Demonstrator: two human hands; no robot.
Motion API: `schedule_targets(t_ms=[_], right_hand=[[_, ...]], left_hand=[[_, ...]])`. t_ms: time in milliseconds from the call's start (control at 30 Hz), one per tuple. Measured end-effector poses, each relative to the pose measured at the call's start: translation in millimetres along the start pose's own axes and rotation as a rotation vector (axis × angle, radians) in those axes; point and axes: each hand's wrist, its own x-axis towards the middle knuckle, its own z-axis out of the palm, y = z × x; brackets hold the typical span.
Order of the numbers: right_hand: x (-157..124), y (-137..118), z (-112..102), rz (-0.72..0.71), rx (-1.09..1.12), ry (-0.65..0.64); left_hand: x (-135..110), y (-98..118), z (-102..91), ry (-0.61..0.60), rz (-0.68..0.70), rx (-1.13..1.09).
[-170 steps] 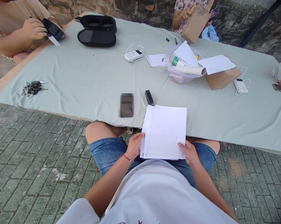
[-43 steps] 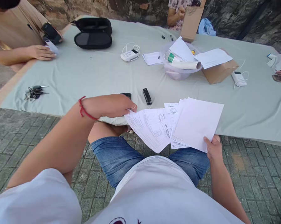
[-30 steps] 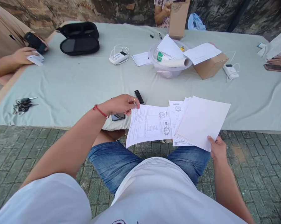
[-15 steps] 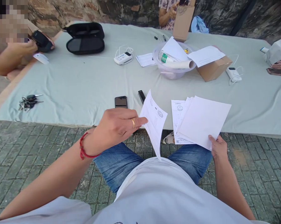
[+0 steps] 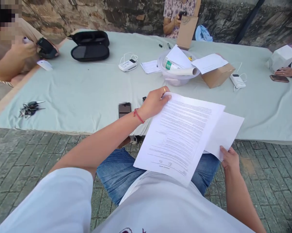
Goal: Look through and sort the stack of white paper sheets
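My left hand [image 5: 156, 102], with a ring and a red string bracelet, pinches the upper left corner of a printed sheet of paper [image 5: 182, 132]. The sheet's text faces me upside down, and it hangs over my lap and the table's edge. Behind it, my right hand [image 5: 230, 158] is closed on the lower right corner of some white papers [image 5: 225, 131]. The printed sheet covers much of those papers. A dark phone [image 5: 124, 110] lies on the table near my left forearm. By my left wrist, a black object [image 5: 144, 99] is mostly hidden.
On the green-clothed table [image 5: 87, 94] are keys [image 5: 30, 108], an open black case [image 5: 90, 51], white devices with cords [image 5: 127, 65], a filled plastic basin [image 5: 177, 81] and a cardboard box [image 5: 218, 76]. Other people sit at the left, far and right sides.
My left hand has moved right and away from me, and a printed sheet now spreads flat toward the papers in my right hand, covering part of them. My right hand has barely moved.
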Motion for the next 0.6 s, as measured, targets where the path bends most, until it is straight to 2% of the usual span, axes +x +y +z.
schedule_targets(t_ms=[133,233,333,400,533,600], right_hand=[[2,5,-10,-0.021,0.055,0.084],[10,12,-18,-0.006,0.099,0.163],[18,18,-24,0.023,0.107,0.179],[23,19,-25,0.054,0.080,0.165],[27,19,-25,0.164,0.048,0.126],[26,19,-23,0.175,0.055,0.115]], left_hand=[[33,-54,66.5,-0.188,-0.176,0.207],[43,-84,97.9,-0.313,-0.300,0.353],[51,-101,111.5,-0.399,-0.356,0.459],[58,-104,114.2,-0.412,-0.375,0.526],[76,-100,114.6,-0.343,-0.388,0.597],[84,-99,114.2,-0.290,-0.381,0.620]])
